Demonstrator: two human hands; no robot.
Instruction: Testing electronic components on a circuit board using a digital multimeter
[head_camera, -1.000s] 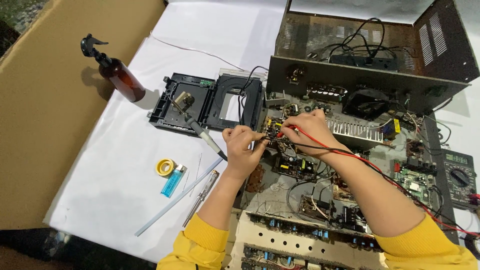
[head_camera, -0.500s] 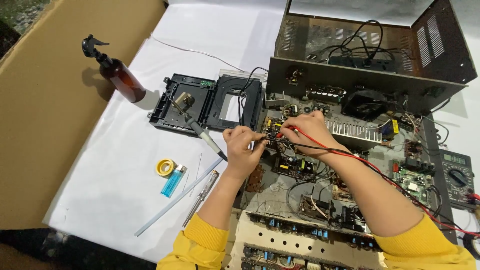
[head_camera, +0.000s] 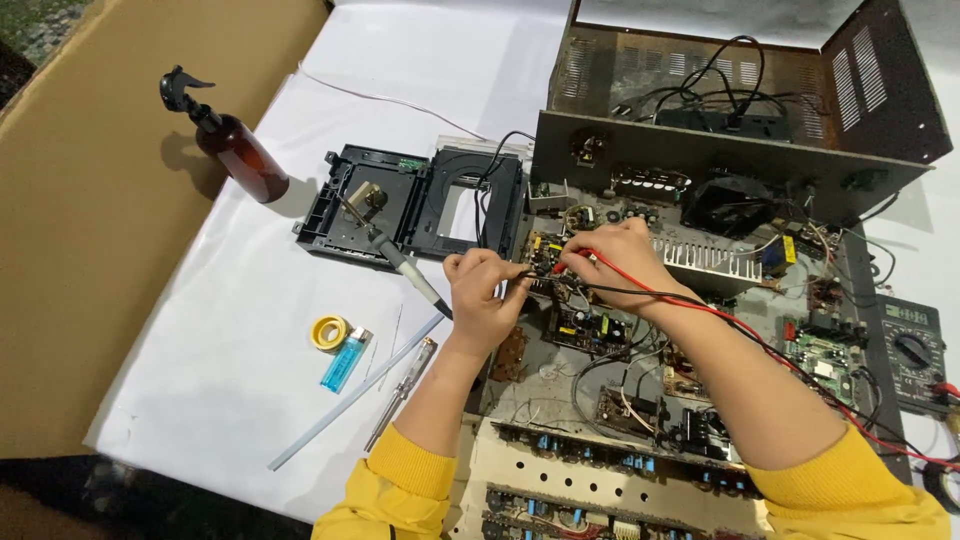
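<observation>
My left hand (head_camera: 483, 300) is closed on a black test probe (head_camera: 528, 273), whose tip rests on a small circuit board (head_camera: 585, 325) inside an opened amplifier chassis (head_camera: 740, 170). Just to its right, my right hand (head_camera: 625, 262) pinches a red test probe (head_camera: 577, 254) against the same area. Red and black leads (head_camera: 760, 345) run over my right forearm toward a green-black multimeter (head_camera: 910, 350) at the right edge. Both sleeves are yellow.
A black disc-drive tray unit (head_camera: 420, 200) lies left of the chassis, with a soldering iron (head_camera: 400, 265) across it. An amber spray bottle (head_camera: 235, 150), a yellow solder roll (head_camera: 328, 332), a blue lighter (head_camera: 343, 362), a screwdriver (head_camera: 400, 392) and a white rod (head_camera: 350, 395) lie on the white sheet. A cardboard panel (head_camera: 90, 200) is on the left.
Both hands stay at the same board; the right hand with the red probe has shifted very slightly. Nothing was picked up or let go.
</observation>
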